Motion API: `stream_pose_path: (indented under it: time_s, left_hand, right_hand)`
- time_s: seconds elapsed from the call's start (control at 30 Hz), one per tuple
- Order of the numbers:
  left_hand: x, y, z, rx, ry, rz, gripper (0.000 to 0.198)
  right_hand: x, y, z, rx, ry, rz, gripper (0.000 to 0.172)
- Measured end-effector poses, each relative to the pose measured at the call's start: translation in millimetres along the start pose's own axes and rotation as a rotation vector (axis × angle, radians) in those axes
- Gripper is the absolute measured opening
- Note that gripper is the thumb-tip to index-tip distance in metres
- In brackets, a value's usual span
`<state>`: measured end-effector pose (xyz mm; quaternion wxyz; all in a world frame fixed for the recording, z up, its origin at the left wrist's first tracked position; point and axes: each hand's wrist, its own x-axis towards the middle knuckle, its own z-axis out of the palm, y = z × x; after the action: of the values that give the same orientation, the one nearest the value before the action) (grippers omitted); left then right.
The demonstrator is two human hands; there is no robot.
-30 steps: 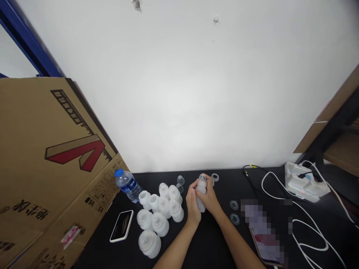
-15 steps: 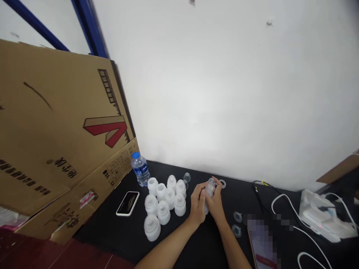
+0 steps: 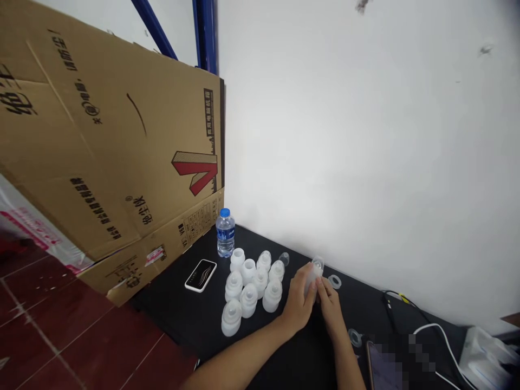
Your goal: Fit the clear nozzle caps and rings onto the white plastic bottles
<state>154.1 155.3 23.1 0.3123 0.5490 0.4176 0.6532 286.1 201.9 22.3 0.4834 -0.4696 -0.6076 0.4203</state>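
Observation:
Both my hands hold a frosted white plastic bottle (image 3: 312, 279) upright between them, its clear top (image 3: 318, 265) showing above my fingers. My left hand (image 3: 298, 306) wraps its lower side, while my right hand (image 3: 330, 311) presses against its other side. Just left of my hands stand several frosted bottles (image 3: 252, 290), grouped upright on the black table (image 3: 195, 319). Close to my right hand lie a clear plastic ring (image 3: 334, 281) and a clear round disc (image 3: 355, 337). A small clear cap (image 3: 284, 259) stands behind the group.
A water bottle with a blue cap (image 3: 225, 233) and a smartphone (image 3: 200, 275) lie left of the group. A large cardboard sheet (image 3: 109, 162) leans at the table's left end, above a red tile floor (image 3: 81, 336). White cables (image 3: 441, 338) run at right, beside a pixelated device (image 3: 384, 365).
The view has swung, so the table and objects sit further right and lower, with more floor showing. Both hands still hold the bottle, now slightly further from my body.

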Motion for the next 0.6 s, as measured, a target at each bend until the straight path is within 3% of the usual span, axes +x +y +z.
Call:
stream_pose_path:
  time_s: [0.27, 0.43, 0.6]
  left_hand:
    - [2, 10, -0.9, 0.052, 0.022, 0.056, 0.030]
    - [-3, 26, -4.7, 0.043, -0.033, 0.127, 0.027]
    - [-13, 39, -12.0, 0.115, -0.207, 0.400, 0.032]
  right_hand:
    - [3, 2, -8, -0.019, 0.192, 0.070, 0.063]
    - [2, -5, -2, -0.013, -0.006, 0.011, 0.059]
    - [-13, -20, 18, -0.108, -0.179, -0.081, 0.037]
